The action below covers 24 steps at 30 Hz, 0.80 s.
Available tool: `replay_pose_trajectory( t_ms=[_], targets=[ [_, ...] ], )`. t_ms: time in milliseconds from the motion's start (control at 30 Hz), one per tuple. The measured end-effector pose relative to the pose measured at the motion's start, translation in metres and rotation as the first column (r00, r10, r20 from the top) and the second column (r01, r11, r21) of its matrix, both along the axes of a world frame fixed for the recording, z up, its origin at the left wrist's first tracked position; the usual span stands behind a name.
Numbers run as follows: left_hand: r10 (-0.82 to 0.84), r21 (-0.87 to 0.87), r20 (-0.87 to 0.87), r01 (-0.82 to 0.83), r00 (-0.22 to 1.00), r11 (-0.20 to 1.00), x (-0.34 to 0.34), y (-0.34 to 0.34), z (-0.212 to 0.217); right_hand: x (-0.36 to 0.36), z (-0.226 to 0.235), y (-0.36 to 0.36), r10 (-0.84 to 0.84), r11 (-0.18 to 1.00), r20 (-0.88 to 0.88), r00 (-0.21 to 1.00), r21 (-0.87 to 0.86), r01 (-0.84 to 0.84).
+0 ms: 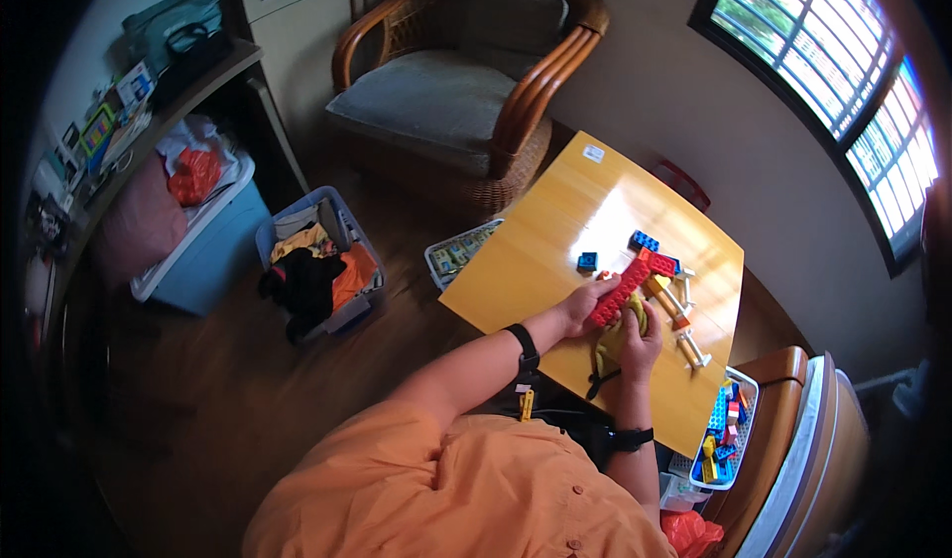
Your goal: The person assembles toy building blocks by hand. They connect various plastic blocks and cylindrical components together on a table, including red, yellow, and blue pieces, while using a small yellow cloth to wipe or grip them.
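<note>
Left hand (585, 303) clamps its fingers on the near end of a long red brick plate (620, 292) lying on the yellow table (535, 260). Right hand (640, 345) closes its fingers around a yellow cloth (615, 338) just beneath it. Plate likely light, rigid, studded; best pinched along its long edges. Loose bricks (645, 242) nearby.

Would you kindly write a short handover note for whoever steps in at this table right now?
Left hand: grips the lower end of the long red brick plate.
Right hand: rests on a yellow cloth under that plate.
On the wooden table: a small blue brick, a blue block and pale rod pieces joined beside the plate.
Done: a few pieces joined.
Left: many loose bricks in the white basket.
</note>
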<state>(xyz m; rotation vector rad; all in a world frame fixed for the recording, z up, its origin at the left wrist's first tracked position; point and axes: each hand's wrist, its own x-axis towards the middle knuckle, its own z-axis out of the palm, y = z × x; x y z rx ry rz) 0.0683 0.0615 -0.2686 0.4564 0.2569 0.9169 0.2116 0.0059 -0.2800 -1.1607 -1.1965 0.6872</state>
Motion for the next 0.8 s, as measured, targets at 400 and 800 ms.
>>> replay_pose_trajectory(
  t_ms=[400,800],
  targets=[
    [-0.039,0.080,-0.007,0.039,0.999,0.996,-0.003,0.003,-0.015,0.005,-0.011,0.003,-0.003,1.000,0.031,1.000,-0.019,0.004],
    [-0.047,0.017,0.014,0.047,0.999,0.999,0.002,0.003,-0.015,-0.001,0.005,-0.007,0.023,0.999,-0.018,1.000,-0.025,-0.024]
  ],
)
